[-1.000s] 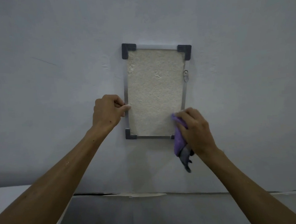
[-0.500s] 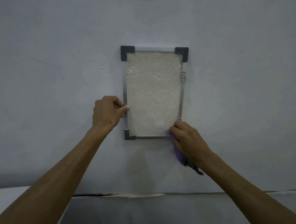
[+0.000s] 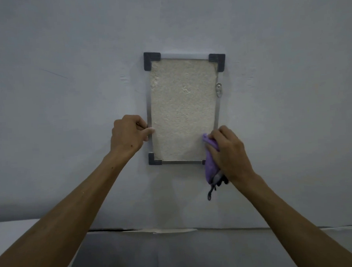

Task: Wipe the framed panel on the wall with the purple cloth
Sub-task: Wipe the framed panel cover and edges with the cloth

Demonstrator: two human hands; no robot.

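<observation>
Here my left hand pinches the framed panel's left edge while my right hand grips the purple cloth at its lower right corner; mid-wipe, the upper surface probably comes next.

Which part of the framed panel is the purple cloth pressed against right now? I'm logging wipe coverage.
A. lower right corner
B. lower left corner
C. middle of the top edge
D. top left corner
A: the right hand holds the purple cloth against the framed panel at its lower right corner.
</observation>
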